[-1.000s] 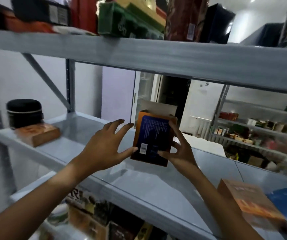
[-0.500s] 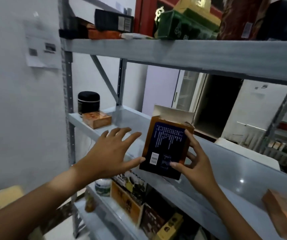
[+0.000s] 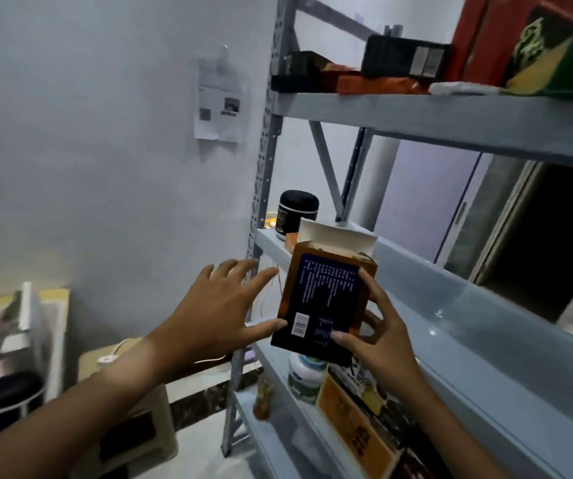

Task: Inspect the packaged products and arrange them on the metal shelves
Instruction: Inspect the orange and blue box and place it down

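Since a moment ago, view swung left; orange box (image 3: 323,299) unchanged, upright before middle shelf (image 3: 485,326). My right hand (image 3: 378,337) pinches it; left hand (image 3: 219,312) spread, thumb touching. Risk: open top flap, contents spilling if tilted.

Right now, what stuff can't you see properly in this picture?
All in the head view:
- The tiny writing on the brown box held by the right hand is too small to read.
- What is inside the box: its wall hides it.
- The small orange box by the black jar is mostly behind the brown box.
- The paper on the wall is blurred.
- The red box on the top shelf is cut by the edge.
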